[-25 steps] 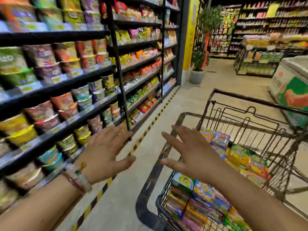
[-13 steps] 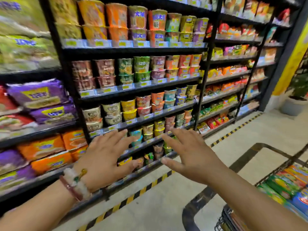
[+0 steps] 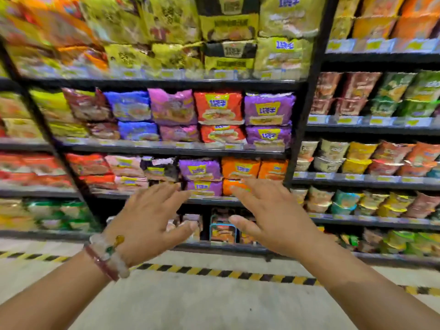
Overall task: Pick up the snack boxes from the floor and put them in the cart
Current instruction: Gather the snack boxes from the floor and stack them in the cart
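Hands, two of them, reach out ahead of us, both palm-down with fingers spread and nearly straight. Our left hand (image 3: 152, 220) has its thumb angled inward toward the right, and its grip is wide open with nothing in it. Our right hand (image 3: 273, 217) mirrors it, thumb pointing left, grip equally open and holding nothing. The two thumbs are near each other but apart.

On the left wrist we count two bracelets (image 3: 107, 258): one of pale, rounded, glossy beads with a green and an amber bead, and beside it a thin dark red band.

We take the black shelving upright (image 3: 304, 96) as our landmark. Left of it, five dark shelf levels carry soft, crinkly plastic noodle packs (image 3: 219, 108) in yellow, purple, red, orange and blue; blur keeps us from counting them. Right of the upright, round noodle cups (image 3: 357, 153) sit in stacked rows behind pale price strips.

Below the upright, one yellow-and-black striped tape line (image 3: 214, 272) runs across the smooth grey floor (image 3: 214, 306), passing under both forearms.

We cannot see the snack boxes or the cart anywhere in this view, so we cannot tell where they lie.
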{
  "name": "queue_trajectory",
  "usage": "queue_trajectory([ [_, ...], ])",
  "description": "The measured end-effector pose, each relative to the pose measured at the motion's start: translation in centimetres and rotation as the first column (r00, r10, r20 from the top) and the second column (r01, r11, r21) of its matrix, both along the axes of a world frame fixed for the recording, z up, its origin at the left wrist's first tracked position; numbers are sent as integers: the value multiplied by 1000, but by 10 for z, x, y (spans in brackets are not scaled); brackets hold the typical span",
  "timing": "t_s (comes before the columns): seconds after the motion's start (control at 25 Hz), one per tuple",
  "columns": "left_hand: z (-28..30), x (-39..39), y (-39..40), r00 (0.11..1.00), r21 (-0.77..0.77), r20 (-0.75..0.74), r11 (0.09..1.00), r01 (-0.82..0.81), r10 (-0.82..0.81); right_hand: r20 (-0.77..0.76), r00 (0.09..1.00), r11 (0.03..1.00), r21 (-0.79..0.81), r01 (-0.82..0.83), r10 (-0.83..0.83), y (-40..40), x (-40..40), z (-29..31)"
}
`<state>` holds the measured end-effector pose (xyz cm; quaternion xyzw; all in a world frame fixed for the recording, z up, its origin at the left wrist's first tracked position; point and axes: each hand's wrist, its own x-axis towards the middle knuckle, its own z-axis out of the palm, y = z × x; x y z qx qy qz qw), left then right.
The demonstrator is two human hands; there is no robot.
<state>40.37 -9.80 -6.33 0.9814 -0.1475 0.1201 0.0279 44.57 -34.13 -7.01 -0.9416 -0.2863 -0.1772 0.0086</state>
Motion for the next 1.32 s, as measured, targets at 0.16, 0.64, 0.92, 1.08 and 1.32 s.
queue_trajectory([
  [0.16,-8,-29,78,974,-54,-4,972,-227,227,-42,970,971,-3,-240,240,98,22,-3],
  [0.64,-17,-66,250,675,-42,14,675,-737,738,-212,656,666,-28,-745,724,338,98,4],
  [0.92,-39,-129,313,436,-42,-11,435,-899,900,-246,454,437,-123,-891,856,468,85,-7],
  [1.08,-51,-181,365,320,-8,-88,320,-947,943,-252,321,293,-143,-945,913,548,47,-12],
  [1.32,-50,-280,469,216,88,-61,221,-971,975,-271,192,177,-78,-981,943,687,-48,-23],
])
